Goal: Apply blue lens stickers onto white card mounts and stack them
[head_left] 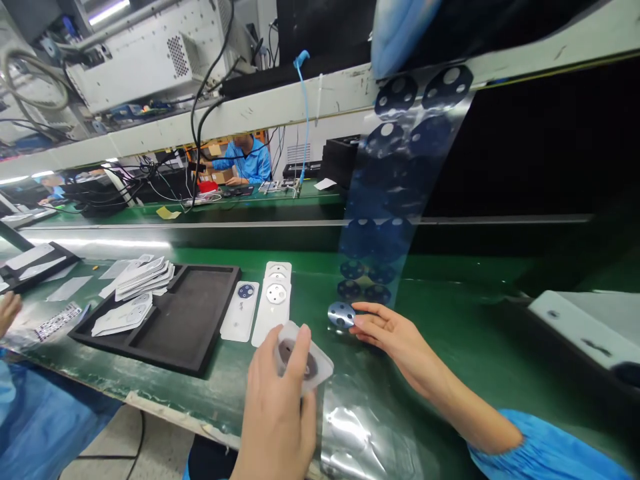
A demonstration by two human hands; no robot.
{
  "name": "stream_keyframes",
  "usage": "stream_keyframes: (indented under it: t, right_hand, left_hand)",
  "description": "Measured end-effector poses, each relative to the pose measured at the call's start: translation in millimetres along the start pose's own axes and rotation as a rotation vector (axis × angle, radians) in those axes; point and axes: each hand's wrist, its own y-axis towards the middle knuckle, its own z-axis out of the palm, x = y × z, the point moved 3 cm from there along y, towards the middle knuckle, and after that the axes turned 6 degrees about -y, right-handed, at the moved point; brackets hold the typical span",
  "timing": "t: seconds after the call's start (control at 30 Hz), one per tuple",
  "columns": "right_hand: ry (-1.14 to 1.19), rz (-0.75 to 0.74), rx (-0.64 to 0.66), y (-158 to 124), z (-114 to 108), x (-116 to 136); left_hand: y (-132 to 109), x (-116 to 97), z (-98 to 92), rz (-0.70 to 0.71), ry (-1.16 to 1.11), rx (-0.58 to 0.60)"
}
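My left hand point(280, 400) grips a pale translucent phone back piece point(320, 367) with a dark round camera area, tilted above the bench front. To its right, my right hand point(385, 333) pinches the edge of a round bluish film disc point(341, 314) with several dark holes. Behind that disc hangs a long clear strip point(380, 227) bearing rows of dark round stickers. Left of my hands lie a white phone back piece with a dark blue disc point(241, 313) and a small overlapping stack of white pieces point(273, 310) with pale round areas.
A black tray point(185, 327) holds piles of white pieces point(145, 277) on the green bench. Clear film point(365, 427) lies at the front edge. A white box point(585, 327) stands at right. Another person's hand point(9, 312) is at far left; a shelf crosses above.
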Motion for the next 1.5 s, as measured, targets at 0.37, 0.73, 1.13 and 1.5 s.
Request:
stream_keyframes:
  t: [0.37, 0.73, 1.13, 1.5]
  right_hand:
    - [-0.006, 0.076, 0.022, -7, 16, 1]
    - [-0.094, 0.184, 0.335, -21, 51, -13]
    - [-0.234, 0.227, 0.264, -24, 58, -29]
    - [-0.318, 0.214, 0.191, -31, 58, -25]
  left_hand:
    - [6, 35, 33.6, -0.109, 0.062, 0.533]
    - [4, 60, 13.1, -0.063, 0.099, 0.514]
    - [1, 58, 19.4, -0.082, 0.13, 0.614]
    - [-9, 63, 21.8, 0.06, 0.144, 0.515]
